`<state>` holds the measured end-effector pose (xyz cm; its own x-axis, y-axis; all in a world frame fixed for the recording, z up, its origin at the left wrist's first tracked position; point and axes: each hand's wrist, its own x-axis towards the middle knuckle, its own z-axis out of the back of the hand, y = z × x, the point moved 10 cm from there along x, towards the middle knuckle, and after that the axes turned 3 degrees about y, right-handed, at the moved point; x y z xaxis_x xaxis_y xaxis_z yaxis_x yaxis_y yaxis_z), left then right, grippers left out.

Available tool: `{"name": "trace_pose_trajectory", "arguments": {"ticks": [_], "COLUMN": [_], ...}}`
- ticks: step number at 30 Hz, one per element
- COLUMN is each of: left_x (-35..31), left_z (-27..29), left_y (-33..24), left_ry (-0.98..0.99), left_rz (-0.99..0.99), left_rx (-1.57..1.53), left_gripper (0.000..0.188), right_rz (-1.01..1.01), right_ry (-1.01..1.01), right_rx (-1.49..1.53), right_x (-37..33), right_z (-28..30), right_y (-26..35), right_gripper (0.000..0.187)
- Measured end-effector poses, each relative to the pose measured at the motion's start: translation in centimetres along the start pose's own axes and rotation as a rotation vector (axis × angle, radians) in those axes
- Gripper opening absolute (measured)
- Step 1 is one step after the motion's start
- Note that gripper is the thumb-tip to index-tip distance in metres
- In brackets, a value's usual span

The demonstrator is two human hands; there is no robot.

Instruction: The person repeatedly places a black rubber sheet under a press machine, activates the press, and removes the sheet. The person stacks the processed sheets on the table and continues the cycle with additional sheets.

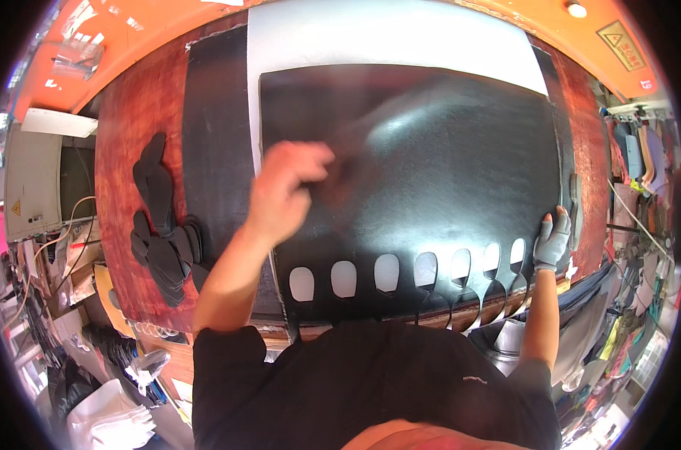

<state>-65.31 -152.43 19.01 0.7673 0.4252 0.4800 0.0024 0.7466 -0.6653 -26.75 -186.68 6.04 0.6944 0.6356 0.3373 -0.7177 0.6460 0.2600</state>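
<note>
A large black sheet (430, 165) with a slight sheen lies across the work surface. Rounded cut-outs run along its near edge, and thin strips curl down there. Over the sheet's left part is my left hand (284, 184), bare and smeared by motion; its fingers look bent, and I cannot make out anything in them. My right hand (553, 240), in a grey glove with bare fingertips, rests at the sheet's right edge with fingers stretched forward and apart. Just right of it lies a narrow dark bar (575, 210).
Stacks of black sole-shaped pieces (164, 259) lie on the reddish-brown board (123, 195) at the left. Under the sheet shows a white panel (385, 37). An orange machine body (153, 37) spans the far side. Hanging shapes (640, 154) are at the far right.
</note>
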Motion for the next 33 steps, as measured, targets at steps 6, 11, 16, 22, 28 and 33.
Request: {"name": "trace_pose_trajectory", "arguments": {"ticks": [6,11,16,22,28,33], "left_x": [-1.5,-9.1,-15.0,-20.6,-22.8,-24.1], "left_z": [4.2,1.3,0.6,0.0,0.4,0.2], "left_y": [4.2,-0.9,-5.1,-7.2,-6.8,-5.3], "left_ry": [-0.194,0.044,0.080,0.002,-0.142,-0.189], "left_rz": [0.395,0.361,0.471,0.568,0.529,0.527], "left_rx": [0.630,0.596,0.537,0.536,0.443,0.345], "left_gripper": [0.062,0.042,0.032,0.033,0.032,0.033], "right_rz": [-0.037,-0.363,-0.387,-0.434,-0.498,-0.217], "right_ry": [0.019,0.028,0.207,0.261,0.435,0.629], "right_rx": [0.204,-0.156,0.189,0.702,1.325,1.435], "right_x": [0.6,2.4,2.3,4.1,4.7,1.9], "right_z": [0.4,1.8,-4.7,-6.8,-1.8,0.5], "right_y": [-3.8,-16.0,-23.7,-24.7,-8.2,14.6], "right_gripper": [0.039,0.062,0.063,0.063,0.034,0.048]}}
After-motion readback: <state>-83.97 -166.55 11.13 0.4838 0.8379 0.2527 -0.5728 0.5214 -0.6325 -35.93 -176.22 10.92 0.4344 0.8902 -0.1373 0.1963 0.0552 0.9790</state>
